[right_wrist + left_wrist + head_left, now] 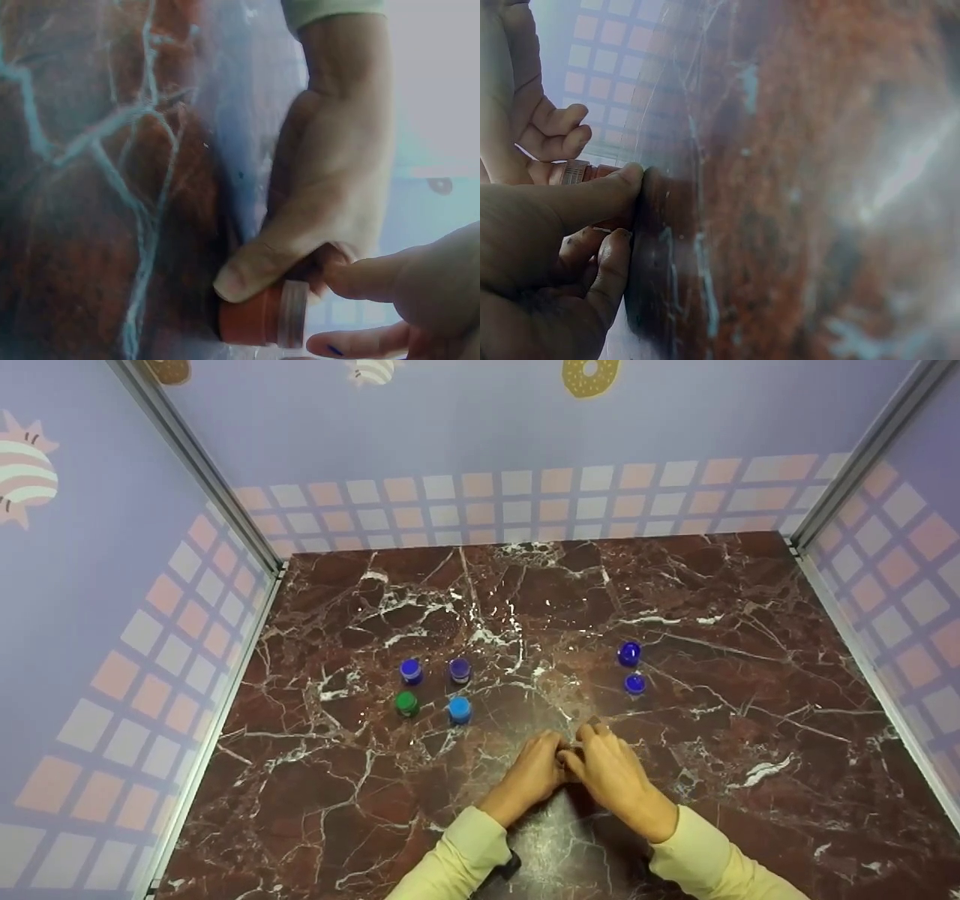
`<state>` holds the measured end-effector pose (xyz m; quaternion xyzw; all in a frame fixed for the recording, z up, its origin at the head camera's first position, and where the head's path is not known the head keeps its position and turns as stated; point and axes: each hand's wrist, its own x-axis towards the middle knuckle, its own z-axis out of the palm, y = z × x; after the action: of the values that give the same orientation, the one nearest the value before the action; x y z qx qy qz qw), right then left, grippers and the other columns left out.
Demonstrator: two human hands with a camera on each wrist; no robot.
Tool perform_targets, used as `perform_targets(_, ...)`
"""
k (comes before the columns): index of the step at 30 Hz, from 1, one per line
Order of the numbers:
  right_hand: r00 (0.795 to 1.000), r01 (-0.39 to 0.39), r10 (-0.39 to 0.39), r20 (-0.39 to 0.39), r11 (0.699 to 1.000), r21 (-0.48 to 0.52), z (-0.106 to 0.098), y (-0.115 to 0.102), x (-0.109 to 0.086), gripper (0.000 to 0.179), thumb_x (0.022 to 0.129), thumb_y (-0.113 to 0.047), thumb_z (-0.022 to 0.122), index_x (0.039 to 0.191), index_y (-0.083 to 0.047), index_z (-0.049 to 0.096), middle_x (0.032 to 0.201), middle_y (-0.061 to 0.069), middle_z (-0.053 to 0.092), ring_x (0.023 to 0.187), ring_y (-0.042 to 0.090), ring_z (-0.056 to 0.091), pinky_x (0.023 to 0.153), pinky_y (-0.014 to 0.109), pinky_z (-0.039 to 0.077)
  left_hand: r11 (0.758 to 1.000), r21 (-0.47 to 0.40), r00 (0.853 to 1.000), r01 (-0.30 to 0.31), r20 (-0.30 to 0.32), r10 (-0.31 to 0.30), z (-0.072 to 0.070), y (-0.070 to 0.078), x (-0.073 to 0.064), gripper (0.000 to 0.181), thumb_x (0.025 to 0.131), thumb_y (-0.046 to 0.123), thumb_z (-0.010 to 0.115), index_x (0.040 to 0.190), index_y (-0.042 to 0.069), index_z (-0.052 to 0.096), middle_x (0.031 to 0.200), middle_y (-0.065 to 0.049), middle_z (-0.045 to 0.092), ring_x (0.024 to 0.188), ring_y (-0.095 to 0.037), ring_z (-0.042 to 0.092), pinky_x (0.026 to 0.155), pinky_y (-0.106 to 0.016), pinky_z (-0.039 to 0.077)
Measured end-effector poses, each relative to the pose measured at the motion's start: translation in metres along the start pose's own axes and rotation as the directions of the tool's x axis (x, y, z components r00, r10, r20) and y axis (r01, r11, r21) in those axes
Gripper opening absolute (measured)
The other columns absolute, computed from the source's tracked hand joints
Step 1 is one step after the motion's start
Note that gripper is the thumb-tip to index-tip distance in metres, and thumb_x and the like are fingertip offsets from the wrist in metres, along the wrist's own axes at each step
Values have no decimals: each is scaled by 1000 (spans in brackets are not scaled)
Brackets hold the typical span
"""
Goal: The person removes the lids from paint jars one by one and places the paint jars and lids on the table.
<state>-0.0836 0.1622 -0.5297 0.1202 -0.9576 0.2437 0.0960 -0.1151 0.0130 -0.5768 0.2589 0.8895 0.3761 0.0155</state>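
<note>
Near the front of the table, my left hand (535, 769) pinches a small orange-red paint jar (251, 317) between thumb and fingers. The jar lies on its side in the right wrist view, with a clear ribbed band (293, 315) at its top end. My right hand (613, 776) is close against the left one. Its thumb and a finger are spread at the jar's top end, just off the band in the right wrist view. One right fingertip (334, 348) carries a blue stain. In the head view both hands hide the jar.
Left of the hands stand small capped jars: blue (411, 670), purple (460, 670), green (406, 704) and light blue (460, 710). Beyond the right hand are two deep-blue round pieces (629, 654), jar or cap unclear. Patterned panels (465, 506) border the marbled table (315, 787).
</note>
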Motion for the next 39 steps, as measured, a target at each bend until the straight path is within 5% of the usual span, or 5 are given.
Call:
perform_targets(6,999,52,-53,-8,995,-90,5,-3,-3,31,81,-10,84,78,-3,54,76,14,56,67,41,64,57,52,54,1000,-10,1000,-12,1,12,1,1,-1,22,77,3,82,94,2,68,91,-7,66,85,-19,64,80,-28,54)
perform_targets(13,991,131,-130,14,991,-17,3,0,-1,24,75,3,78,79,-1,55,77,13,54,67,39,61,58,52,53,1000,-7,999,-30,-13,30,0,0,-1,21,73,-4,75,89,3,64,85,-4,61,78,-16,58,75,-27,51)
perform_targets(23,961,268,-271,54,962,60,-3,9,2,26,64,10,78,82,-1,62,81,7,55,68,27,58,61,44,53,999,1,999,-40,-9,40,1,0,-1,28,68,0,83,88,2,63,84,-7,62,76,-15,56,72,-26,50)
perform_targets(32,976,152,-193,99,936,318,-11,24,4,26,70,11,72,94,0,67,86,5,60,77,20,58,66,32,52,999,-37,999,35,15,-34,1,3,1,33,71,11,92,94,4,68,90,-5,66,84,-16,63,78,-28,52)
perform_targets(39,981,31,-115,154,887,461,-12,41,1,37,78,10,71,114,5,72,106,12,68,92,29,67,83,45,58,996,-48,997,73,30,-72,0,6,-1,32,74,9,91,95,6,67,91,-2,62,83,-15,59,78,-27,50)
